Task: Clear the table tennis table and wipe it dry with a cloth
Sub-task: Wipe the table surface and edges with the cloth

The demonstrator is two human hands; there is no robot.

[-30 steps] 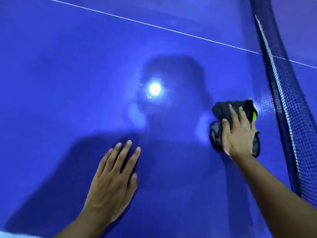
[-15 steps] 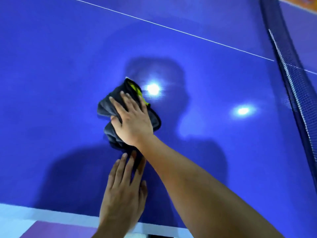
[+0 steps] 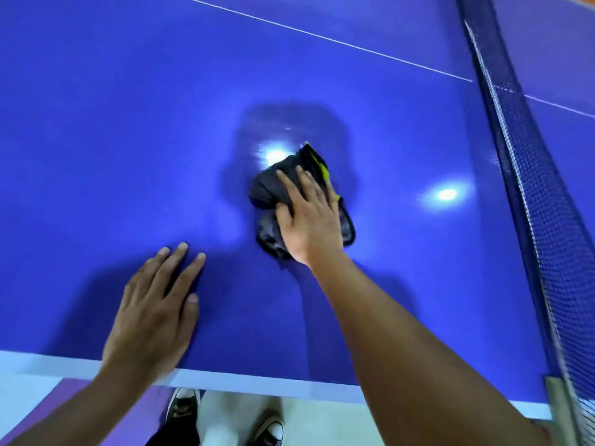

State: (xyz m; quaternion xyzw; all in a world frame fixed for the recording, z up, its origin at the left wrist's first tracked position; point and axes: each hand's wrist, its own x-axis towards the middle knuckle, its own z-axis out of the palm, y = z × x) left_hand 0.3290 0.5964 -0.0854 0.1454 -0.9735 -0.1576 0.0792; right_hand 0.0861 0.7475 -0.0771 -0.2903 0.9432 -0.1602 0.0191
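A dark grey cloth [image 3: 269, 188] with a yellow-green patch lies bunched on the blue table tennis table [image 3: 128, 140], a little right of its middle. My right hand [image 3: 310, 217] presses flat on top of the cloth, fingers spread over it and pointing away from me. My left hand [image 3: 154, 304] rests palm down on the bare table near the front edge, fingers apart, holding nothing. Most of the cloth's near half is hidden under my right hand.
The dark blue net [image 3: 528, 188] runs along the right side, held by a post [image 3: 560, 410] at the front right corner. A white centre line [image 3: 322, 37] crosses the far surface. The table's white front edge [image 3: 257, 384] is close to me, with shoes [image 3: 182, 410] on the floor below.
My right hand has slid the cloth rightward, from beside my left hand back toward the table's middle. My left hand stays planted near the front edge. The view has tilted down.
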